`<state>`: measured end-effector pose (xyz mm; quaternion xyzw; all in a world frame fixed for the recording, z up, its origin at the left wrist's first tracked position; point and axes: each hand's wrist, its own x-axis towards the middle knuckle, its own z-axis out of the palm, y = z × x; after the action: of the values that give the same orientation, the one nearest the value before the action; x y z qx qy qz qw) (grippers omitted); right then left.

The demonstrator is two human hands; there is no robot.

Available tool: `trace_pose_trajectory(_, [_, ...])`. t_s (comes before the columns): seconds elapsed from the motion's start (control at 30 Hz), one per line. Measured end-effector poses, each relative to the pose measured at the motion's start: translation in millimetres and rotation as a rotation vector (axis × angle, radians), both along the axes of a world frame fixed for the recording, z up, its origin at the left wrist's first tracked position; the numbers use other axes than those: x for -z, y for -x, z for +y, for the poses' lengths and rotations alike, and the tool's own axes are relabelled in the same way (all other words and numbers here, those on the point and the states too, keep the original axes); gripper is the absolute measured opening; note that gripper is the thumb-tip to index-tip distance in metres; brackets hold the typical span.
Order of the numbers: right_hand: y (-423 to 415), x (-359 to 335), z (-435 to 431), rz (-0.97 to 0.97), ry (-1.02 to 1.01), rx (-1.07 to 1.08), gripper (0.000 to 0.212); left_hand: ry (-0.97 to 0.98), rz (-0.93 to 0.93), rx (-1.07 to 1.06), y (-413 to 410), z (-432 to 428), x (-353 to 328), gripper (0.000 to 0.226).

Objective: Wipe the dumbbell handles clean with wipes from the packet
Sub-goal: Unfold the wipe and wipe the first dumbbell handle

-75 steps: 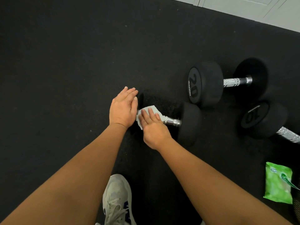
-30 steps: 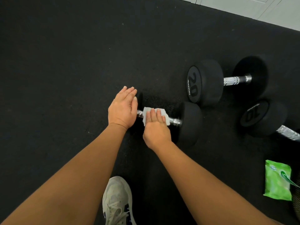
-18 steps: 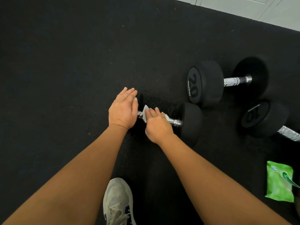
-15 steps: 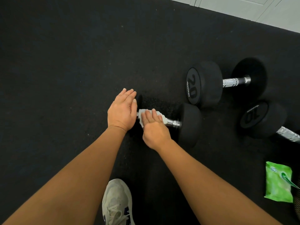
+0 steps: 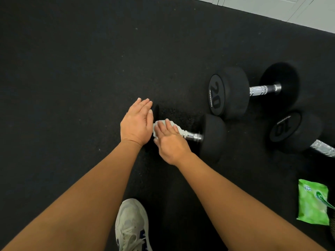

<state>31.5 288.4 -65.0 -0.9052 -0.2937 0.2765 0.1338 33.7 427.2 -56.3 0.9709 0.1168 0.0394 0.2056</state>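
Observation:
A black dumbbell (image 5: 212, 136) lies on the floor in front of me, its chrome handle (image 5: 192, 137) partly bare on the right. My right hand (image 5: 170, 142) presses a white wipe (image 5: 178, 128) onto the left part of the handle, fingers curled over it. My left hand (image 5: 136, 122) lies flat on the dumbbell's left head, which is almost wholly hidden under it. The green wipes packet (image 5: 312, 204) lies on the floor at the lower right.
A dumbbell marked 20 (image 5: 228, 92) lies behind the near one. Another marked 10 (image 5: 295, 131) lies to the right. The floor is a black rubber mat (image 5: 72, 69), with a pale wall base (image 5: 272, 6) at the top right. My grey shoe (image 5: 132, 225) stands below my hands.
My right hand has slid the wipe back and forth along the handle and is now at its left end. The left hand has stayed on the dumbbell head.

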Motion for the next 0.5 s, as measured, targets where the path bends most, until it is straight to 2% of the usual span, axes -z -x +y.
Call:
trace_pose_trajectory(0.07, [-8.0,1.8,2.9,0.004,-0.002,0.001,0.053,0.003,-0.006,-0.001,-1.0,0.1,0.0,0.037])
trace_pose_trajectory(0.23, [1.2,-1.2,-4.5,-0.014,0.034,0.16,0.052,0.008,-0.021,-0.003,-1.8,-0.3,1.8,0.039])
trace_pose_trajectory(0.4, [2.7,-1.9,4.2,0.01,-0.005,0.048,0.052,-0.003,-0.024,0.002,-0.2,0.2,2.4,0.04])
trace_pose_trajectory(0.5, [-10.6,1.3,3.9,0.001,-0.016,0.064,0.051,0.003,-0.03,-0.002,-2.4,0.7,1.7,0.042])
